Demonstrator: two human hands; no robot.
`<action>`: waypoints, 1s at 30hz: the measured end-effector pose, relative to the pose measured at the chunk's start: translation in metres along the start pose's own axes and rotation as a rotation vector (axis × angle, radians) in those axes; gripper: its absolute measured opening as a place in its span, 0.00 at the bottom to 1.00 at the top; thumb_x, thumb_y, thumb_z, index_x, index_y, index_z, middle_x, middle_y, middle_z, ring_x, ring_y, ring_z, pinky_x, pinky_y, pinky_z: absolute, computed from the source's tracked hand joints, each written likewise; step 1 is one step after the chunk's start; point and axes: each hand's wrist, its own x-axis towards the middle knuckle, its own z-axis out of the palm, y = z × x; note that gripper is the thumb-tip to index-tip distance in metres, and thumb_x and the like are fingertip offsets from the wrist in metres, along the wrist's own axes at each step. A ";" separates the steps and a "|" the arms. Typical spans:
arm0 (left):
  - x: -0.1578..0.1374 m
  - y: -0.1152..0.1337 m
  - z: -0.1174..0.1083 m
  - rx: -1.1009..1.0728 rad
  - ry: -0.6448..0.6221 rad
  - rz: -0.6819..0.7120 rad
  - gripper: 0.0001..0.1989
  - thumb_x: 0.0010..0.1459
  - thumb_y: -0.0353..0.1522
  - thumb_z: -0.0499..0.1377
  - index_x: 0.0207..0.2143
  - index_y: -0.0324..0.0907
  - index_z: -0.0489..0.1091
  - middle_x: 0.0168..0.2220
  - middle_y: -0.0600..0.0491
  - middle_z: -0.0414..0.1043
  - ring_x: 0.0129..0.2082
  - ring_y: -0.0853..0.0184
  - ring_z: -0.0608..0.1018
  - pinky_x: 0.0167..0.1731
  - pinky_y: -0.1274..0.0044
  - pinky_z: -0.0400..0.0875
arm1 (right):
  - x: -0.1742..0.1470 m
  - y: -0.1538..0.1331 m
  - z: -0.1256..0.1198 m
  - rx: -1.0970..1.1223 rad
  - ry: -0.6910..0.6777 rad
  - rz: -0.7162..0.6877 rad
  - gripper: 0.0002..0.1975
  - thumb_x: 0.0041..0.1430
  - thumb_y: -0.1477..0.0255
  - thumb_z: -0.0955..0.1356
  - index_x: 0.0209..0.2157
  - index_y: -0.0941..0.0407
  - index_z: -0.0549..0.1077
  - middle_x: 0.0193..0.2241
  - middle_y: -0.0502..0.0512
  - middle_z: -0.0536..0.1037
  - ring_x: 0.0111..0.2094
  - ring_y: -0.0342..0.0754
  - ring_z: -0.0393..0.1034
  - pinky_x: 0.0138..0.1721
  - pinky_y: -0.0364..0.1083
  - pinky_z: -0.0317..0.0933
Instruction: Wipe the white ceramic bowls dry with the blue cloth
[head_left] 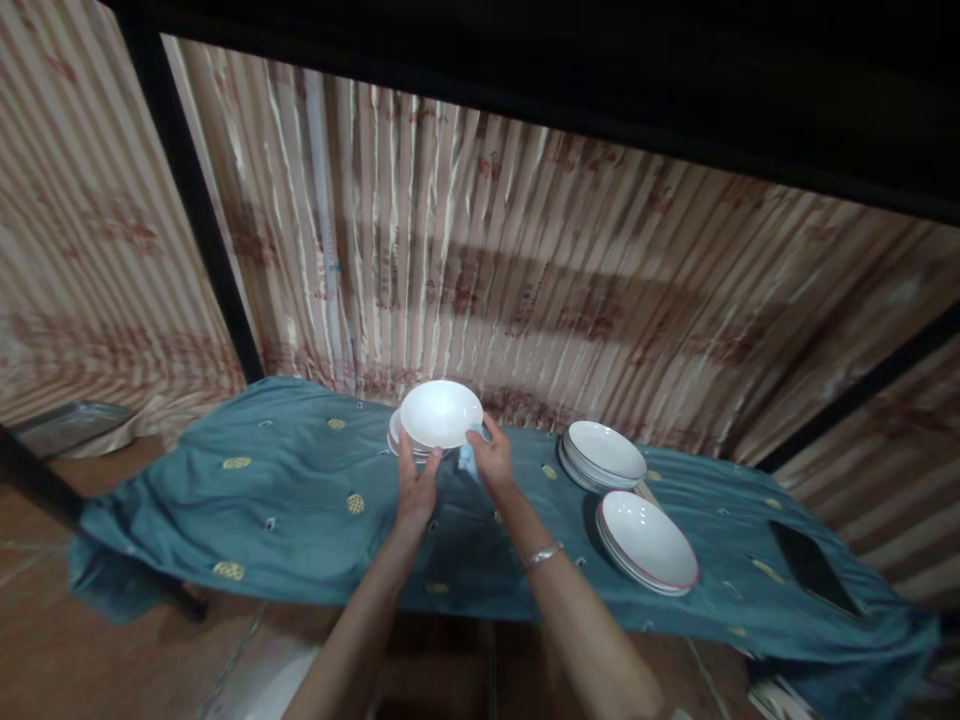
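Observation:
A white plate (441, 412) is held up between my two hands, tilted a little toward me. My left hand (417, 487) grips its lower left edge, thumb at the near rim. At the right edge, my right hand (493, 458) closes on the rim with a light blue cloth (469, 457) bunched under the fingers. Behind and below the held plate, more white plates (393, 432) lie stacked on the teal cloth, partly hidden by it and my left hand.
Two stacks of white plates, a rear stack (606, 452) and a nearer red-rimmed stack (649, 540), stand to the right on the teal tablecloth (300, 530). A dark flat object (814, 567) lies at the far right. A striped curtain (480, 250) hangs behind; a dark bar (562, 90) crosses above.

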 end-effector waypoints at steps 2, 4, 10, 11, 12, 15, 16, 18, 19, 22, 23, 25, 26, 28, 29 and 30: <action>-0.020 0.013 0.008 -0.130 -0.055 -0.014 0.43 0.53 0.40 0.61 0.67 0.50 0.44 0.69 0.53 0.45 0.68 0.64 0.51 0.64 0.73 0.45 | -0.020 -0.012 -0.015 0.012 0.040 0.006 0.24 0.48 0.67 0.68 0.48 0.58 0.73 0.40 0.54 0.80 0.41 0.50 0.72 0.48 0.49 0.65; -0.041 0.024 0.017 -0.270 -0.128 -0.080 0.45 0.54 0.38 0.61 0.68 0.50 0.39 0.66 0.51 0.54 0.64 0.64 0.61 0.62 0.72 0.54 | -0.041 -0.020 -0.029 0.015 0.087 0.022 0.24 0.48 0.66 0.68 0.48 0.58 0.73 0.41 0.54 0.79 0.42 0.50 0.72 0.49 0.49 0.64; -0.084 0.032 0.029 -0.437 -0.186 -0.340 0.51 0.49 0.28 0.62 0.66 0.58 0.35 0.57 0.48 0.67 0.47 0.64 0.77 0.43 0.72 0.74 | -0.095 -0.022 -0.055 0.068 0.180 0.077 0.22 0.48 0.65 0.68 0.46 0.57 0.73 0.42 0.55 0.79 0.42 0.48 0.72 0.47 0.47 0.64; -0.088 0.030 0.028 -0.447 -0.190 -0.366 0.50 0.48 0.27 0.62 0.66 0.57 0.36 0.54 0.49 0.70 0.44 0.65 0.78 0.42 0.72 0.75 | -0.103 -0.021 -0.060 0.063 0.169 0.097 0.22 0.48 0.64 0.68 0.46 0.57 0.74 0.42 0.56 0.79 0.43 0.48 0.72 0.47 0.47 0.64; -0.091 0.029 0.025 -0.455 -0.199 -0.388 0.50 0.48 0.25 0.61 0.66 0.57 0.37 0.49 0.50 0.72 0.40 0.66 0.79 0.41 0.71 0.75 | -0.111 -0.021 -0.067 0.044 0.145 0.120 0.21 0.48 0.63 0.68 0.44 0.57 0.74 0.41 0.56 0.79 0.43 0.49 0.72 0.46 0.47 0.64; -0.098 0.021 0.016 -0.429 -0.229 -0.451 0.49 0.46 0.23 0.60 0.66 0.55 0.41 0.37 0.55 0.74 0.32 0.69 0.78 0.40 0.69 0.77 | -0.136 -0.019 -0.097 -0.079 0.073 0.178 0.19 0.50 0.58 0.68 0.37 0.58 0.76 0.35 0.55 0.80 0.40 0.50 0.72 0.42 0.47 0.66; -0.100 0.018 0.014 -0.410 -0.235 -0.468 0.48 0.45 0.23 0.60 0.66 0.54 0.42 0.34 0.57 0.74 0.30 0.70 0.77 0.39 0.69 0.77 | -0.142 -0.019 -0.108 -0.124 0.087 0.179 0.20 0.50 0.56 0.68 0.36 0.58 0.76 0.32 0.55 0.80 0.38 0.50 0.72 0.40 0.47 0.67; -0.103 0.010 0.013 -0.367 -0.253 -0.488 0.48 0.45 0.24 0.60 0.66 0.53 0.43 0.31 0.58 0.73 0.29 0.70 0.77 0.39 0.68 0.77 | -0.148 -0.021 -0.129 -0.191 0.158 0.158 0.23 0.53 0.54 0.66 0.41 0.59 0.75 0.31 0.56 0.79 0.38 0.52 0.73 0.39 0.49 0.68; -0.104 0.006 0.014 -0.344 -0.264 -0.494 0.48 0.45 0.24 0.61 0.66 0.53 0.43 0.30 0.58 0.72 0.29 0.69 0.77 0.38 0.68 0.77 | -0.147 -0.022 -0.137 -0.237 0.184 0.132 0.24 0.55 0.54 0.65 0.43 0.59 0.74 0.33 0.57 0.79 0.39 0.52 0.73 0.41 0.50 0.67; -0.107 -0.005 0.024 -0.266 -0.279 -0.525 0.49 0.43 0.25 0.63 0.66 0.51 0.45 0.30 0.57 0.72 0.30 0.67 0.77 0.35 0.68 0.77 | -0.127 -0.022 -0.146 -0.399 0.154 -0.047 0.25 0.59 0.54 0.62 0.47 0.58 0.72 0.47 0.63 0.75 0.50 0.55 0.69 0.54 0.56 0.61; -0.108 -0.009 0.029 -0.243 -0.281 -0.539 0.50 0.42 0.25 0.63 0.66 0.50 0.45 0.30 0.57 0.72 0.30 0.66 0.77 0.35 0.68 0.77 | -0.118 -0.019 -0.145 -0.443 0.113 -0.098 0.26 0.60 0.55 0.61 0.49 0.59 0.71 0.52 0.65 0.72 0.55 0.56 0.65 0.57 0.56 0.58; -0.109 -0.014 0.038 -0.208 -0.298 -0.556 0.51 0.42 0.26 0.63 0.67 0.49 0.44 0.30 0.56 0.72 0.30 0.65 0.76 0.34 0.68 0.76 | -0.101 -0.007 -0.138 -0.523 -0.002 -0.118 0.27 0.60 0.56 0.61 0.53 0.61 0.69 0.58 0.67 0.66 0.61 0.58 0.58 0.60 0.57 0.53; -0.109 -0.016 0.042 -0.188 -0.310 -0.557 0.51 0.42 0.26 0.63 0.67 0.49 0.44 0.30 0.56 0.72 0.30 0.65 0.76 0.35 0.69 0.76 | -0.095 0.002 -0.134 -0.549 -0.102 -0.108 0.27 0.60 0.57 0.62 0.54 0.60 0.68 0.59 0.67 0.66 0.61 0.58 0.58 0.61 0.57 0.53; -0.108 -0.019 0.048 -0.130 -0.329 -0.550 0.50 0.43 0.27 0.63 0.67 0.49 0.43 0.29 0.57 0.72 0.29 0.66 0.76 0.35 0.70 0.74 | -0.089 0.021 -0.128 -0.575 -0.255 -0.100 0.27 0.59 0.59 0.64 0.56 0.59 0.67 0.59 0.66 0.65 0.62 0.58 0.57 0.61 0.57 0.52; -0.106 -0.019 0.049 -0.099 -0.336 -0.547 0.50 0.44 0.28 0.64 0.67 0.49 0.43 0.29 0.58 0.72 0.29 0.67 0.76 0.35 0.71 0.74 | -0.088 0.029 -0.127 -0.579 -0.279 -0.111 0.26 0.60 0.61 0.64 0.57 0.58 0.66 0.60 0.65 0.65 0.62 0.57 0.57 0.62 0.57 0.52; -0.104 -0.020 0.049 -0.071 -0.346 -0.547 0.51 0.44 0.28 0.64 0.67 0.50 0.43 0.29 0.57 0.73 0.29 0.67 0.76 0.36 0.72 0.73 | -0.088 0.037 -0.128 -0.581 -0.280 -0.125 0.25 0.61 0.64 0.63 0.58 0.58 0.66 0.60 0.64 0.65 0.63 0.56 0.57 0.62 0.57 0.51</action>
